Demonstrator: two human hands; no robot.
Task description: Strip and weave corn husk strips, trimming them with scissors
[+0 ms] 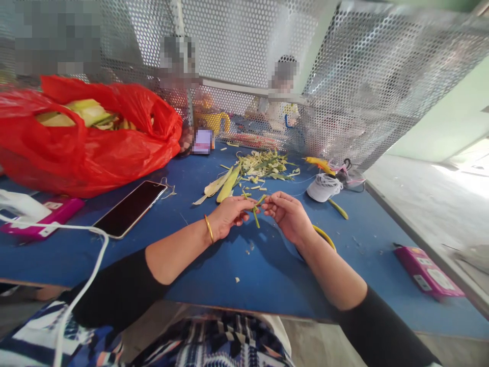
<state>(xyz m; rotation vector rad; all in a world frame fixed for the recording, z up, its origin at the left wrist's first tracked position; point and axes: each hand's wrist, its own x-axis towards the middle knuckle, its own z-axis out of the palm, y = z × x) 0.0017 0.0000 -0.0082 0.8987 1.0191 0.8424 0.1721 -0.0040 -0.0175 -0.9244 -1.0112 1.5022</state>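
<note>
Over the middle of the blue table, my left hand [229,216] pinches crossed green plant strips [257,218] between thumb and fingers. Just to the right, my right hand [286,213] is closed in a pinch, its fingertips close against the strips; what is between them is too small to make out. A thin pale thread runs near this hand towards a white thread spool [324,187]. Beyond my hands lie long green-yellow husks [229,184] and a heap of cut husk scraps [263,165]. A yellow ring-shaped item [324,237] is partly hidden behind my right forearm.
A red plastic bag [130,158] full of husks stands at the left, near a dark phone [132,209] and a magenta box [46,219] with a white cable. Another magenta box [430,272] lies right. A yellow-handled tool [320,164] rests by the perforated metal screen [237,56]; people sit behind it.
</note>
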